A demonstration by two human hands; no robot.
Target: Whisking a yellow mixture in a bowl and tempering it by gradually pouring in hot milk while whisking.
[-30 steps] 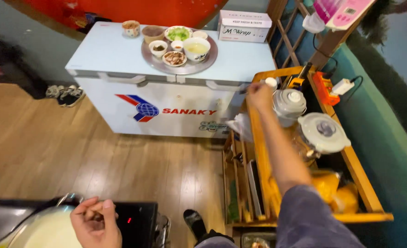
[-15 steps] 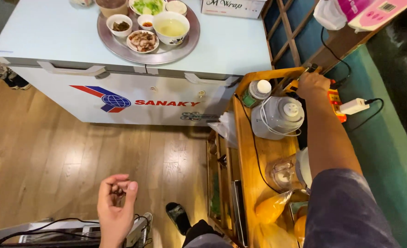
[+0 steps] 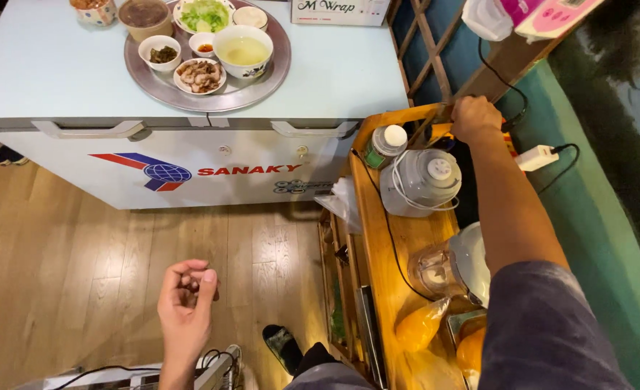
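Observation:
My right hand (image 3: 474,119) reaches out to the far end of an orange wooden shelf cart (image 3: 378,238). Its fingers are closed around the end of a slim dark stick (image 3: 424,128) that lies across the cart's far corner. Just below the hand stand a white lidded kettle (image 3: 421,180) with its cord wound round it and a small bottle (image 3: 385,144) with a white cap. My left hand (image 3: 186,296) hovers over the wooden floor with fingers curled in loosely; nothing shows in it.
A white chest freezer (image 3: 190,173) stands ahead, bearing a round metal tray (image 3: 276,68) of food bowls and a box (image 3: 341,11). On the cart are a clear jug (image 3: 435,271) and orange bags (image 3: 421,325). A white plug (image 3: 537,155) lies right of it.
My right hand has gone further along the cart to its far corner and closed there. The view has moved closer to the freezer; my left hand stays curled and has left the cooker.

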